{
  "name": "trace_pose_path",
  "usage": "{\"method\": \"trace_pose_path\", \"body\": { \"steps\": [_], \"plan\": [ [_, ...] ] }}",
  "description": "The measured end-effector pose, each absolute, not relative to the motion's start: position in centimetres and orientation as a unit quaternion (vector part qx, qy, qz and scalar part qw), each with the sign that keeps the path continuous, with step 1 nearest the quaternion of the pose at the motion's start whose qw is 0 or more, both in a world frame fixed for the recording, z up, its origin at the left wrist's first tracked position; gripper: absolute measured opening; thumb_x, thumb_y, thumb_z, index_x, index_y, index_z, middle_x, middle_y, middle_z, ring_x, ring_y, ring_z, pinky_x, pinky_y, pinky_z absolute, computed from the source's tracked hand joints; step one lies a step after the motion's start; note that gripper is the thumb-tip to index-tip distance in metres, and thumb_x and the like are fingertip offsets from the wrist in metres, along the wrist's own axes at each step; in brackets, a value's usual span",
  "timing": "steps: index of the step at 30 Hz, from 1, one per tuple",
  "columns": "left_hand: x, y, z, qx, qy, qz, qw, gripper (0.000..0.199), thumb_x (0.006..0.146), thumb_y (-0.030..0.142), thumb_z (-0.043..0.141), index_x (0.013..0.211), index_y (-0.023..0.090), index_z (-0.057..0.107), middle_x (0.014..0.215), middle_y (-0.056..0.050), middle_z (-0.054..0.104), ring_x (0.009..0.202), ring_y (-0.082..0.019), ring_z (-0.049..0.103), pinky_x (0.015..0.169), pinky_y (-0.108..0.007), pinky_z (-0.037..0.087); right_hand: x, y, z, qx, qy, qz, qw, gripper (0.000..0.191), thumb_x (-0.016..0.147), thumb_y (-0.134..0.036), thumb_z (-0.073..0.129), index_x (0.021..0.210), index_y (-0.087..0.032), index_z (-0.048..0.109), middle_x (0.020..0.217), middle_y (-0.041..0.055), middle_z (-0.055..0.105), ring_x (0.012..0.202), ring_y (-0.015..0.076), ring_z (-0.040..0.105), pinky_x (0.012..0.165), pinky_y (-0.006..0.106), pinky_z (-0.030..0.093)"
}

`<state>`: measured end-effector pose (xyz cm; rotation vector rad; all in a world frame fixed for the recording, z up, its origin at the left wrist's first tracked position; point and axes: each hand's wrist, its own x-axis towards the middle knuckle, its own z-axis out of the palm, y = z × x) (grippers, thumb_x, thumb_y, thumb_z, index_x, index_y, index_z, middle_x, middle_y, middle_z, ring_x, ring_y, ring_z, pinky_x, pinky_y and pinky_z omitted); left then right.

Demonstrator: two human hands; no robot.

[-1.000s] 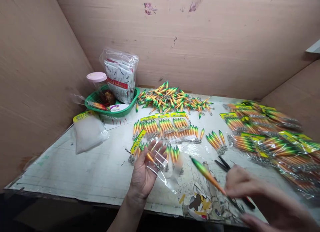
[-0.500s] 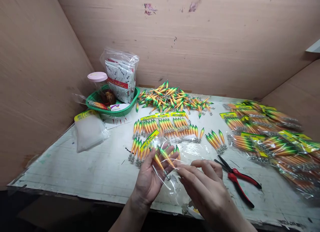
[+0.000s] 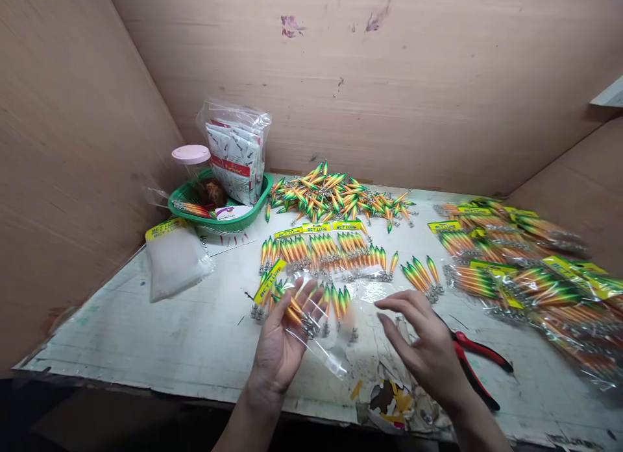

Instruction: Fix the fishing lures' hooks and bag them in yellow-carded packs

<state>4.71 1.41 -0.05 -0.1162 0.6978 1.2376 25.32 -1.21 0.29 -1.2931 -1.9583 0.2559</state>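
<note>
My left hand [image 3: 272, 351] is closed around a clear plastic bag [image 3: 328, 360] with a yellow "BCT LURE" header. Inside it are green-and-orange fishing lures [image 3: 296, 314] with metal hooks, partly hidden by my fingers. The bag's lower end hangs to the right of my palm. My right hand [image 3: 422, 345] hovers to the right, thumb and fingers apart and holding nothing. Just beyond the bag, loose lures [image 3: 335, 303] lie in a short row. Red-and-black pliers [image 3: 481, 356] rest beside my right hand, their jaws hidden behind it.
A heap of loose lures [image 3: 335, 196] lies at the back. Filled lure packets [image 3: 530, 283] cover the right side. At the left are a green basket [image 3: 257, 209] and a stack of unfilled bags [image 3: 175, 264]. Torn table covering [image 3: 389, 403] shows near the front edge.
My right hand has moved away from the bag to the right and opened. My left hand has shifted slightly left, and the lures have slid together in the tilted bag.
</note>
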Motion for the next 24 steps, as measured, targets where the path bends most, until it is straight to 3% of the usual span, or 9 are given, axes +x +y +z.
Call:
{"method": "trace_pose_path", "body": {
  "steps": [4, 10, 14, 18, 21, 24],
  "plan": [
    [4.1, 1.8, 0.1, -0.062, 0.328, 0.582, 0.741, 0.038, 0.095, 0.017, 0.042, 0.131, 0.012, 0.051, 0.108, -0.013, 0.072, 0.104, -0.025, 0.067, 0.100, -0.044, 0.048, 26.0, -0.2, -3.7, -0.509, -0.809, 0.198, 0.217, 0.023, 0.075, -0.006, 0.061, 0.091, -0.022, 0.059, 0.089, 0.0029, 0.062, 0.084, 0.0191, 0.059, 0.069, 0.030, 0.051],
    [4.7, 1.6, 0.0, -0.038, 0.324, 0.566, 0.757, 0.042, 0.093, 0.021, 0.047, 0.134, 0.013, 0.051, 0.118, -0.015, 0.067, 0.104, -0.026, 0.067, 0.098, -0.045, 0.049, 25.0, -0.3, -5.4, -0.508, -0.806, 0.191, 0.236, 0.017, 0.078, -0.004, 0.051, 0.083, -0.020, 0.055, 0.084, 0.0050, 0.060, 0.081, 0.0193, 0.058, 0.067, 0.031, 0.052],
    [4.7, 1.6, -0.1, -0.034, 0.327, 0.567, 0.755, 0.040, 0.093, 0.019, 0.048, 0.132, 0.013, 0.053, 0.117, -0.015, 0.068, 0.103, -0.025, 0.067, 0.099, -0.045, 0.048, 27.5, -1.3, -2.6, -0.498, -0.789, 0.226, 0.279, 0.014, 0.087, -0.011, 0.049, 0.091, -0.022, 0.056, 0.082, 0.0035, 0.061, 0.074, 0.0166, 0.060, 0.063, 0.027, 0.052],
    [4.8, 1.8, 0.0, -0.033, 0.328, 0.567, 0.755, 0.039, 0.092, 0.018, 0.048, 0.130, 0.013, 0.054, 0.115, -0.014, 0.069, 0.104, -0.026, 0.067, 0.099, -0.046, 0.049, 31.1, -3.5, 2.6, -0.447, -0.774, 0.306, 0.327, 0.018, 0.088, -0.021, 0.057, 0.106, -0.025, 0.057, 0.091, 0.0058, 0.064, 0.084, 0.0207, 0.063, 0.070, 0.030, 0.055],
    [5.4, 1.7, 0.3, -0.037, 0.325, 0.557, 0.764, 0.039, 0.092, 0.019, 0.048, 0.130, 0.012, 0.054, 0.112, -0.014, 0.070, 0.105, -0.026, 0.066, 0.099, -0.046, 0.048, 31.1, -4.7, 6.0, -0.368, -0.823, 0.336, 0.271, 0.021, 0.086, -0.025, 0.061, 0.107, -0.026, 0.059, 0.089, 0.0057, 0.065, 0.084, 0.0214, 0.063, 0.076, 0.034, 0.055],
    [6.1, 1.4, 0.7, -0.042, 0.323, 0.537, 0.778, 0.039, 0.092, 0.018, 0.047, 0.130, 0.013, 0.053, 0.111, -0.013, 0.070, 0.107, -0.026, 0.065, 0.100, -0.046, 0.047, 28.4, -4.7, 7.0, -0.362, -0.868, 0.250, 0.230, 0.020, 0.083, -0.014, 0.062, 0.101, -0.024, 0.061, 0.084, 0.0038, 0.066, 0.080, 0.0183, 0.060, 0.073, 0.031, 0.054]
  ]
}}
